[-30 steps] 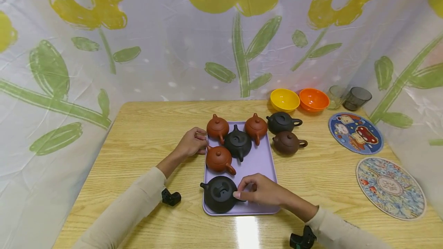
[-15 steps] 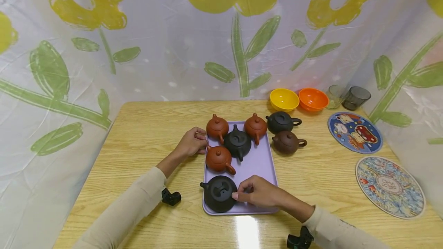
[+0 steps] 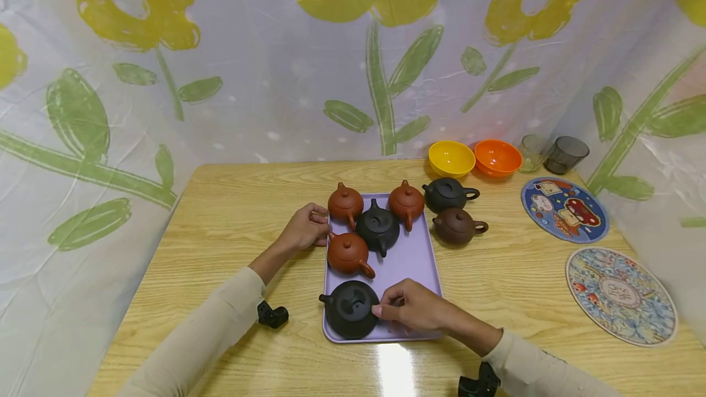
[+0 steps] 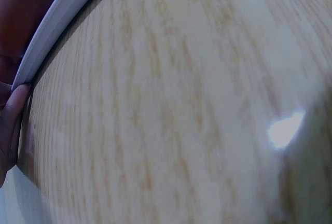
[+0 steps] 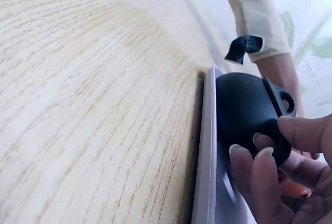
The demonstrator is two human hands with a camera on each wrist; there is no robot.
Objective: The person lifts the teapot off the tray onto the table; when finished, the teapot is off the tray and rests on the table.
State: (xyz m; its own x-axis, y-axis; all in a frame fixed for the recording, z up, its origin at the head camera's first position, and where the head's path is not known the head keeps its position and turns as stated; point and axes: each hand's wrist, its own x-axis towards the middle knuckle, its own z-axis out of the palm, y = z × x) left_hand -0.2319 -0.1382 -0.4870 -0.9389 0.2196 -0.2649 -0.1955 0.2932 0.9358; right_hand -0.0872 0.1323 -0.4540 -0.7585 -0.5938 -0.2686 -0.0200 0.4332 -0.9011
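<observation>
Her right hand (image 3: 410, 313) pinched the black teapot's (image 3: 350, 309) handle on the lilac tray (image 3: 410, 256), while her curled left hand (image 3: 306, 226) gripped its edge.

yellow bowl (image 3: 451, 158), orange bowl (image 3: 497, 157), two coasters (image 3: 564, 210).

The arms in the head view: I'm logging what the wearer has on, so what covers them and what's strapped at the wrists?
Both arms wear long beige sleeves. A small black device sits at the left wrist and another at the right wrist. The hands are bare.
</observation>
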